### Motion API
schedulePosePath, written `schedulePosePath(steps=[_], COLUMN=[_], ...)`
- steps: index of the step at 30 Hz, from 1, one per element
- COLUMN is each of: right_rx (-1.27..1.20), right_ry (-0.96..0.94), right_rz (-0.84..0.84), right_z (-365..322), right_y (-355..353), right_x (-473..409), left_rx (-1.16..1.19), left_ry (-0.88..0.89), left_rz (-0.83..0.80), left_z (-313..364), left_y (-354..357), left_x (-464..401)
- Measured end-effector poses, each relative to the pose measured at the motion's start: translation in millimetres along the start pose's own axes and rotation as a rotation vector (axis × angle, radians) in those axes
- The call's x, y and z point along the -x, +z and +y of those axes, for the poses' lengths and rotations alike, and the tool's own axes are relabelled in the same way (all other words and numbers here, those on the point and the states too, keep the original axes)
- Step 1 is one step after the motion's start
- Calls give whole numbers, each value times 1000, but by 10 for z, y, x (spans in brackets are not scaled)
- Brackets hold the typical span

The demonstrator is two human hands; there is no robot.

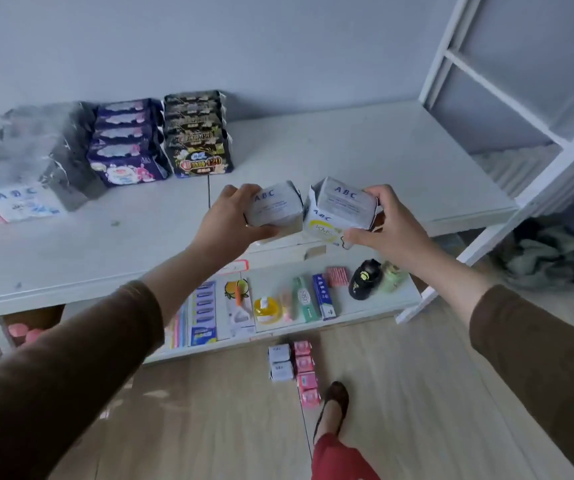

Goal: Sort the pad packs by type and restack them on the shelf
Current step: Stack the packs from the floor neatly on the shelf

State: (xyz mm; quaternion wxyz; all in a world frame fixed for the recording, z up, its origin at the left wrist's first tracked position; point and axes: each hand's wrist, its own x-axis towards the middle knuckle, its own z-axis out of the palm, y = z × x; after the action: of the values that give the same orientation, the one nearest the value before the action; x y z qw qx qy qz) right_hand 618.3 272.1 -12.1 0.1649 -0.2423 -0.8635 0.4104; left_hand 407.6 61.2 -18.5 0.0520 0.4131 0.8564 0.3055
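now, left hand (223, 220) fingers clamped on grey abc pack (273, 204), right hand (387, 225) fingers clamped on white-yellow abc pack (339, 209)

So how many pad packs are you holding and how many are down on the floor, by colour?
Held white ABC packs: 2
White ABC packs on the floor: 2
Pink packs on the floor: 4
Total: 8

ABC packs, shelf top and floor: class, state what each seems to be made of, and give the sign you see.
ABC packs: probably thin plastic film, slightly glossy; the end flaps crinkle and the printed wrap catches light.
Shelf top: looks like white painted or laminated board, matte; flat with a visible seam, exact core unclear.
Floor: wood-look planks, likely laminate or vinyl; grain pattern and straight joints.
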Motion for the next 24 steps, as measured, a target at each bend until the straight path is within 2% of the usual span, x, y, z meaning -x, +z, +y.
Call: schedulePosePath(steps=[13, 24], right_rx=[62, -26], right_ry=[-54, 29], right_rz=[-154, -117], right_z=[117, 144], right_y=[-48, 689], right_x=[-2054, -2973], left_rx=[-287, -417], left_ry=[-77, 18], left_rz=[-61, -113], left_z=[-112, -967], left_y=[-179, -124], left_x=[-2450, -3974])
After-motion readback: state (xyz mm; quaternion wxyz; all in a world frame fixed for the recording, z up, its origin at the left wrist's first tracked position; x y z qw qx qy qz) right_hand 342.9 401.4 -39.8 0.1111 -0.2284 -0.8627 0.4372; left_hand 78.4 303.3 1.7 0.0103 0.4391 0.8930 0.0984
